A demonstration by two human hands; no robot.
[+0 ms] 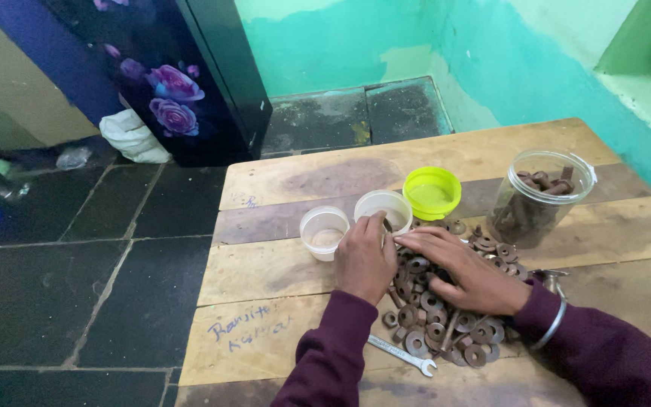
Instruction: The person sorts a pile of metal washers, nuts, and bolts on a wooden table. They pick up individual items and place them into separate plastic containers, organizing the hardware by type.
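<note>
Taking the pile of rusty washers [446, 316] as the landmark, the wooden tabletop [280, 271] stretches bare well to its left, ending in a straight edge above the dark tiled floor [77, 286], with blue handwriting on the plank nearest the viewer. Up and left of the pile stand two small translucent cups [324, 231], side by side and touching or nearly so; the second cup [383, 205] is partly covered by the left hand [365, 260], which rests at the pile's left margin with its fingers curled, thumb and forefinger pressed together at that cup's rim, seemingly pinching a small dark piece, though it is too small to be sure. Below the pile, near the front edge of the tabletop, lies a small silver spanner [403, 355], its left end hidden under the maroon sleeve. The right hand [465, 271] lies flat across the top of the pile, fingers held together and pointing left, covering many washers. Just beyond the pile sits a lime-green lid [432, 191], and to the pile's upper right a clear plastic jar [540, 197] of rusty bolts stands open. A metal piece just right of the pile is half hidden by the wrist and bangle. Beyond the jar, bare planks run to the tabletop's right edge, beside the green wall.
</note>
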